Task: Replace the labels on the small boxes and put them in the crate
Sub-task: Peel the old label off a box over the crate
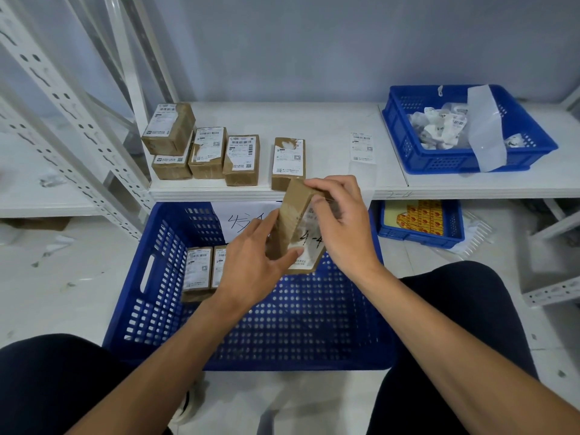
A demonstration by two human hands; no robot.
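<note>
Small boxes are found in three places. Progress is judged early. Two finished boxes [197, 271] lie side by side, labels up, in the crate [298, 324]. Five waiting boxes [242, 160] sit on the shelf [314, 120], several with torn labels. One held box [290, 215] is tilted above the crate.

Crate: rigid blue plastic, perforated floor and walls, handle slot in the side. Shelf: smooth white board on punched metal uprights. Basket [408, 152] at the shelf's right end: the same blue perforated plastic, containing crumpled label scraps and a glossy backing strip [486, 130]. Boxes: brown cardboard oblongs, taped, square-edged. Loose label [362, 146]: thin white printed paper, flat on the shelf.

Left hand [251, 265] grips the held box's lower end, thumb on the label face. Right hand [342, 221] pinches at the upper end. Whether it is lifting or pressing the label cannot be determined.
</note>
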